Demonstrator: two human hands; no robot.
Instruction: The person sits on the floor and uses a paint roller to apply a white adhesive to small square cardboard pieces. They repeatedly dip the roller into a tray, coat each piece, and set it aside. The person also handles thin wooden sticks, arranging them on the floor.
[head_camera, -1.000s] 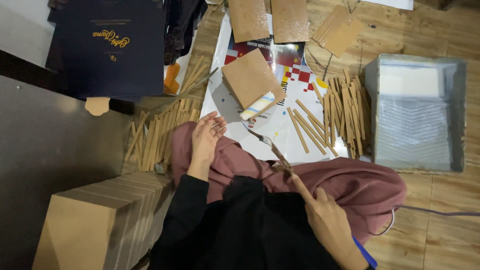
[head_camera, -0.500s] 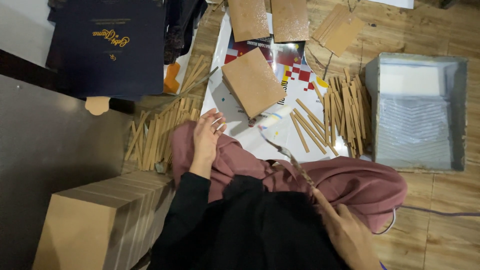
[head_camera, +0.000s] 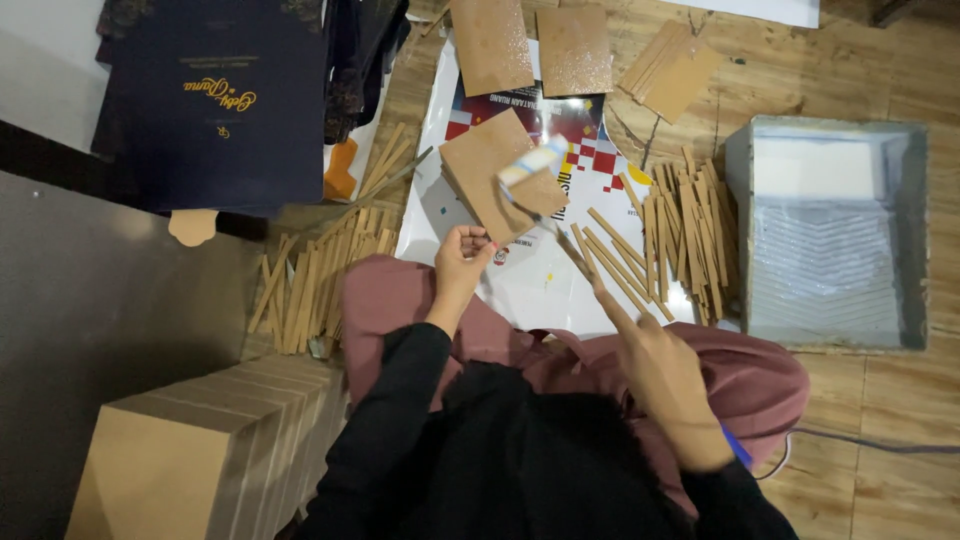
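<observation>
My right hand (head_camera: 665, 380) grips the handle of a small paint roller (head_camera: 533, 165), whose white head lies on a brown cardboard sheet (head_camera: 480, 170). That sheet rests on a white printed poster (head_camera: 545, 285) spread on the floor. My left hand (head_camera: 462, 258) touches the near edge of the sheet, fingers curled on it. Black sleeves and a mauve garment over my knees fill the lower middle.
A grey paint tray (head_camera: 830, 235) with white glue sits at right. Loose brown strips lie in piles at left (head_camera: 320, 275) and right (head_camera: 690, 235). Coated brown sheets (head_camera: 530, 45) lie beyond. A dark blue folder (head_camera: 215, 100) is top left, a stack of boards (head_camera: 200, 450) bottom left.
The roller has swung from near my knee up onto the brown sheet. My left hand has moved from my knee forward to the sheet's near edge.
</observation>
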